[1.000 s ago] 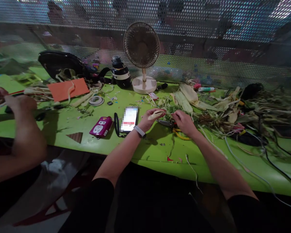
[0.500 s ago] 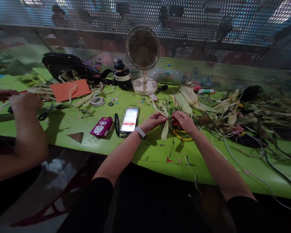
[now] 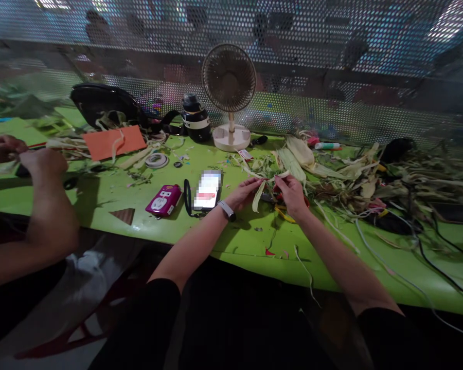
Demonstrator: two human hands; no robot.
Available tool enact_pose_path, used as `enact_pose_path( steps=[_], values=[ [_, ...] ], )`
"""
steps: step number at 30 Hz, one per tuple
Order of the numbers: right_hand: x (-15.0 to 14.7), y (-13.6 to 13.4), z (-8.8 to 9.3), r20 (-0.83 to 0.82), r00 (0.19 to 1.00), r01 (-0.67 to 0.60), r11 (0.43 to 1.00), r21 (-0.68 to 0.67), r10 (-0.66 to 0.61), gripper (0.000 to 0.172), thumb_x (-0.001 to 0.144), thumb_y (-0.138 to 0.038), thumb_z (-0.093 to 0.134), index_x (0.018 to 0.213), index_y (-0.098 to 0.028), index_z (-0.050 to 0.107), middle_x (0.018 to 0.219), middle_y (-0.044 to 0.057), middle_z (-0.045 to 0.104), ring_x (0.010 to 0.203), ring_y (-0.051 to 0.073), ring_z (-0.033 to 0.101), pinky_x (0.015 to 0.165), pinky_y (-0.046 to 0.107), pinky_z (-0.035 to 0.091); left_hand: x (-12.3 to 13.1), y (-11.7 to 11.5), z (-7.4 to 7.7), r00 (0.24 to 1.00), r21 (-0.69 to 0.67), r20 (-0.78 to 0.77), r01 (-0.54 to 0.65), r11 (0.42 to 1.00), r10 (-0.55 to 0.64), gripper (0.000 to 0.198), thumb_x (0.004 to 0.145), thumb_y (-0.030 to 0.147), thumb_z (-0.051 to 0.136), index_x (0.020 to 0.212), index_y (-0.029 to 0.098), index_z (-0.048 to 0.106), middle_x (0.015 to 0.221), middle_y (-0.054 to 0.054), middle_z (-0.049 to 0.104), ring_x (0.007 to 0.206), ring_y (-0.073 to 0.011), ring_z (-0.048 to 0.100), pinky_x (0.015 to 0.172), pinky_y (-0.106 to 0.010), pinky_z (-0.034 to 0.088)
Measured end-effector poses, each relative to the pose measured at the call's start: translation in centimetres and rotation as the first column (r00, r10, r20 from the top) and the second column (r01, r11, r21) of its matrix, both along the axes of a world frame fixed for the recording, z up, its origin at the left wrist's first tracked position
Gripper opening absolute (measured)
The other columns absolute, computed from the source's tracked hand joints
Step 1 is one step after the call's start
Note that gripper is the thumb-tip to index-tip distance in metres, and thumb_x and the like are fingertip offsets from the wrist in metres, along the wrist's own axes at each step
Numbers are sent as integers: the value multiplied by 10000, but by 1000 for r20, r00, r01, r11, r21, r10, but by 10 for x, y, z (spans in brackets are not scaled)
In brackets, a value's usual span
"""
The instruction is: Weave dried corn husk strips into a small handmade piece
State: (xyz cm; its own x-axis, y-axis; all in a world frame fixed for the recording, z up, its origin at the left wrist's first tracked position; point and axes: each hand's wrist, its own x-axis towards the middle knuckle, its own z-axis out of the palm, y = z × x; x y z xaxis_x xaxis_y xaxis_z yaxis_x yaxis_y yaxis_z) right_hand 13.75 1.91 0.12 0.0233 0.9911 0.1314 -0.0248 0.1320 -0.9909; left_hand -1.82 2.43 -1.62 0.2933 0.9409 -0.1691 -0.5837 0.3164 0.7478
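Both my hands meet over the green table (image 3: 231, 241), pinching a pale corn husk strip (image 3: 259, 193). My left hand (image 3: 245, 193), with a white wristband, grips the strip's hanging end. My right hand (image 3: 290, 193) pinches its upper end, fingers closed. Under my hands lie scissors with yellow handles (image 3: 283, 213). A pile of corn husks (image 3: 298, 155) lies just behind my hands.
A phone (image 3: 207, 190) and a purple power strip (image 3: 163, 200) lie left of my hands. A small fan (image 3: 229, 92), a black bottle (image 3: 195, 119) and an orange envelope (image 3: 113, 142) stand further back. Husks and cables (image 3: 409, 180) cover the right. Another person's hands (image 3: 34, 159) work at the left.
The husk strip has been lifted and now spans between both my hands; half a second ago it hung lower. The view shifted slightly. The other person's hands moved a little.
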Motion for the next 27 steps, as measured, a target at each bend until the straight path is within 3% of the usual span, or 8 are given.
enact_pose_path(
  steps=[5, 10, 17, 22, 27],
  values=[
    [1, 8, -4, -28, 1000, 9, 999, -41, -10, 391, 635, -545, 721, 705, -201, 548, 567, -59, 525, 519, 88, 464, 543, 245, 407, -4, -2, 3, 997, 14, -55, 58, 998, -57, 287, 594, 140, 833, 868, 128, 749, 775, -24, 737, 700, -108, 649, 648, -226, 495],
    [0, 11, -4, -47, 999, -19, 998, -67, 16, 394, 631, -546, 728, 667, -204, 535, 558, -59, 523, 509, 87, 476, 539, 245, 424, -4, 0, 0, 996, 24, -87, -23, 999, 25, 325, 534, 244, 897, 795, 130, 741, 726, 0, 726, 624, -77, 621, 590, -189, 478],
    [-3, 13, -5, -64, 996, -75, 980, -186, 64, 434, 588, -562, 759, 765, -204, 589, 594, -56, 577, 486, 92, 499, 490, 241, 432, 4, 2, 0, 998, -41, -20, -64, 997, 63, 222, 636, 231, 853, 726, 119, 684, 625, 11, 682, 547, -66, 596, 589, -193, 480],
    [-3, 14, -5, -16, 999, -36, 999, 3, 36, 407, 611, -552, 760, 743, -191, 626, 576, -53, 558, 495, 90, 487, 510, 243, 429, 5, 2, -6, 998, 15, -57, -24, 1000, 25, 256, 638, 271, 853, 716, 124, 658, 632, 29, 658, 544, -52, 567, 620, -200, 463],
    [-1, 6, 1, 211, 978, -49, 974, 220, 2, 285, 769, -468, 660, 764, -183, 664, 645, -10, 582, 581, 119, 514, 598, 272, 462, 1, 3, -11, 993, 62, -100, 70, 996, -64, 342, 578, 328, 882, 729, 130, 647, 663, 41, 643, 590, -55, 578, 624, -196, 442]
  ],
)
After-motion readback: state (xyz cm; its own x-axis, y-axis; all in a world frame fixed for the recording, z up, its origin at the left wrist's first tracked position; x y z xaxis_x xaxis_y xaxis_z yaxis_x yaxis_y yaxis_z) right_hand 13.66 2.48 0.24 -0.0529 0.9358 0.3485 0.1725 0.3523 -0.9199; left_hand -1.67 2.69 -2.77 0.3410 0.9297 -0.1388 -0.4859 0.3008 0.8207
